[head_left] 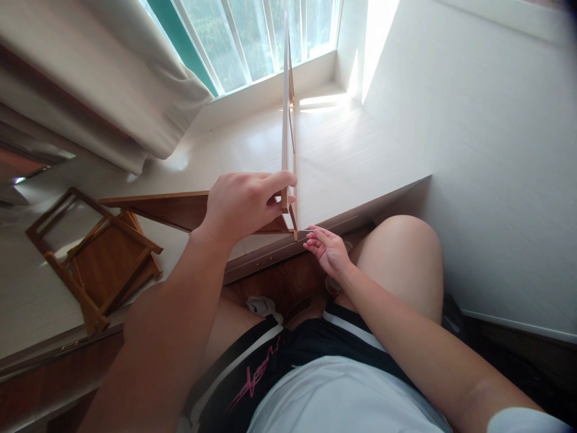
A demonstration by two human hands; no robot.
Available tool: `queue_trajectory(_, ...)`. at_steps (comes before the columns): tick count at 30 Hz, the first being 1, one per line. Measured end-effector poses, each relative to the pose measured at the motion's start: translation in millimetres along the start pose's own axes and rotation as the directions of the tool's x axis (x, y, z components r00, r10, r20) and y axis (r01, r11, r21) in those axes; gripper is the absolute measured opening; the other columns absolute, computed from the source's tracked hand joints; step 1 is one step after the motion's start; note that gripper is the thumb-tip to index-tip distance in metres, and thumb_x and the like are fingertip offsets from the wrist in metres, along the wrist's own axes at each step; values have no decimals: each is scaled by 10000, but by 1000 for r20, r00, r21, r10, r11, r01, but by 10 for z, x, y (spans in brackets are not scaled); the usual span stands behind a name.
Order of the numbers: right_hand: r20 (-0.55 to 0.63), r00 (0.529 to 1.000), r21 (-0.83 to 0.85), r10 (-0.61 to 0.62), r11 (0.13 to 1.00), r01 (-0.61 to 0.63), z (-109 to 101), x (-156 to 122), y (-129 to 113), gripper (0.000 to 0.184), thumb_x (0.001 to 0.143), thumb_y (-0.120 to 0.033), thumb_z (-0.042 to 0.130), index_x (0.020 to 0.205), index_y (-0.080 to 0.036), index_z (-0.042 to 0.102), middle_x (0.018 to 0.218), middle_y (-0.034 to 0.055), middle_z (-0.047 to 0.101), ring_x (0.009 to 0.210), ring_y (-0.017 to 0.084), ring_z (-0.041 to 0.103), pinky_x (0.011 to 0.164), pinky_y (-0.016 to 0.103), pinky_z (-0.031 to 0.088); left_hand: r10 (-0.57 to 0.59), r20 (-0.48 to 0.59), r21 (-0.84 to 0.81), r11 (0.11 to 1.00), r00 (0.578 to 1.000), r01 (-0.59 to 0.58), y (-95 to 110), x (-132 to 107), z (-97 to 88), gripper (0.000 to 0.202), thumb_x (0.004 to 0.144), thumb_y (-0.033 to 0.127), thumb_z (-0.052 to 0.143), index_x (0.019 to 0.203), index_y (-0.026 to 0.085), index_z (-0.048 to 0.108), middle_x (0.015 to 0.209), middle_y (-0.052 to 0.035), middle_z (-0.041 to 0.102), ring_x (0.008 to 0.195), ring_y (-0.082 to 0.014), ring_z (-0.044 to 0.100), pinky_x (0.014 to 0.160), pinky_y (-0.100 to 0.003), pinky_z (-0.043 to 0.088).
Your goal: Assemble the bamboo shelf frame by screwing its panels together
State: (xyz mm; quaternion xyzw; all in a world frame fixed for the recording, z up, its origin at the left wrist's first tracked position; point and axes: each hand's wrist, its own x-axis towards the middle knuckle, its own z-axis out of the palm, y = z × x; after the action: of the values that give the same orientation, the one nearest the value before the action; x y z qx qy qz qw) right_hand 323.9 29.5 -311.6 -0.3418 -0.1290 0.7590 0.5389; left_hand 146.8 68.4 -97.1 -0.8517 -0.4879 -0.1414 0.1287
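Note:
A light wooden frame [285, 120], perhaps part of a folding piece of furniture, stands on edge on the pale ledge, seen almost edge-on. My left hand [246, 201] is closed around its near end, thumb and fingers on either side. Behind that hand, a brown wooden panel [171, 210] stretches to the left; whether it joins the frame is hidden. My right hand [329, 249] hovers just right of the frame's lower near corner, thumb and forefinger pressed together, other fingers curled. Whatever is between those fingertips is too small to make out.
A brown folding wooden chair [112, 264] lies on the pale surface at left. Beige curtains [112, 78] hang by a barred window [256, 36]. A white wall [487, 150] rises on the right. Below the ledge [360, 162] are my knees and a brown wooden floor [279, 282].

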Motion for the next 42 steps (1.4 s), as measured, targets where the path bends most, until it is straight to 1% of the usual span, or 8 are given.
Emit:
queue_trajectory(8,-57,997,-205,60,976,-71,-29,-12,-22,280,805,-388,715,833,-109,725,663,46,665,497,102,579,518,263,571,-4,12,-40,999,1000,4,-4,-9,-7,238,852,425,549,1003,305,689,816,23,737,680,-162,647,584,-273,391)
queue_trajectory(19,-8,961,-393,276,883,-257,-6,147,-216,427,813,-456,596,519,-148,623,361,-8,456,318,91,364,318,227,336,-20,9,-23,1000,1000,20,26,-11,-26,213,844,419,560,979,309,684,808,31,734,682,-162,644,591,-273,389)
queue_trajectory(25,1,957,-457,290,851,-258,4,129,-238,462,827,-557,576,634,-142,644,434,1,524,344,91,422,341,218,374,-26,5,-18,1000,1000,26,28,-11,-31,204,843,402,561,972,306,687,795,24,731,681,-161,641,596,-271,385)
queue_trajectory(29,-44,991,-591,128,796,-129,-22,68,-215,428,836,-592,546,799,-172,619,556,-2,597,375,97,472,337,210,387,-17,11,-15,1000,1000,18,21,-13,-28,200,845,406,564,974,311,684,810,33,736,684,-162,646,581,-273,366)
queue_trajectory(31,-14,998,-698,-54,716,29,-34,36,-265,310,832,-501,589,908,-200,606,637,-15,621,429,102,503,353,200,395,-14,6,-12,1000,1000,14,18,-14,-26,206,842,419,575,981,312,682,813,36,740,684,-164,648,569,-271,351)
queue_trajectory(34,203,954,-819,-222,495,290,-44,3,-449,256,843,-348,600,1073,-238,623,829,7,668,614,129,585,468,213,463,-9,1,-18,1000,1000,9,14,-13,-25,208,840,429,585,988,318,681,820,44,745,678,-160,647,556,-270,332)
queue_trajectory(37,400,900,-840,-174,323,436,-65,0,-670,291,878,-222,515,1135,-253,649,934,25,695,728,156,616,643,277,517,-10,-11,-21,1000,1000,9,13,-13,-24,192,840,417,588,981,327,681,812,54,746,667,-152,646,544,-271,319)
queue_trajectory(42,545,833,-835,-97,29,550,-146,17,-799,375,818,-124,544,1138,-274,673,1021,31,710,867,204,637,831,357,498,-16,-31,-16,1000,999,15,16,-18,-23,175,838,407,588,962,327,682,798,55,746,649,-153,647,531,-280,305)
